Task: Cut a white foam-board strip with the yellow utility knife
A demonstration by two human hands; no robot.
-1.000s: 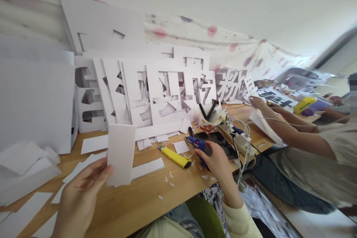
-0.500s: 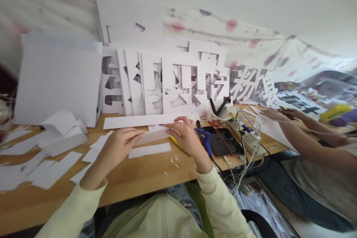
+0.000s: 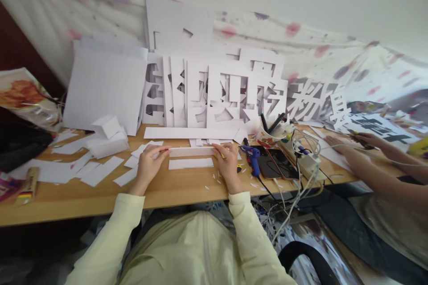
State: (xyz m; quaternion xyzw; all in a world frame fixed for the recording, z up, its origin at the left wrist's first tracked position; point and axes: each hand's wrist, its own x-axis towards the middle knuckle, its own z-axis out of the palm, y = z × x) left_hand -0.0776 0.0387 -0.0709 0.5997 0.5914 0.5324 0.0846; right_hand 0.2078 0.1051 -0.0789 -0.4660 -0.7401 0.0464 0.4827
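Observation:
Between my two hands is a white foam-board strip, gripped at both ends. My left hand pinches its left end with thumb and fingers. At the right end, my right hand closes its fingers on the board. Just nearer to me, a second white strip lies flat on the wooden table. Behind the held strip is a longer white strip. A yellow tool is partly hidden under my right hand; its kind I cannot make out.
A blue glue gun lies right of my hand, beside two phones and tangled cables. Behind them stands a cup of pens. White offcuts cover the left side. Cut-out boards lean behind. A co-worker's hands are at right.
The view has swung left, bringing a bag and a glue tube in at the left. My hands have spread slightly, to the two ends of the strip.

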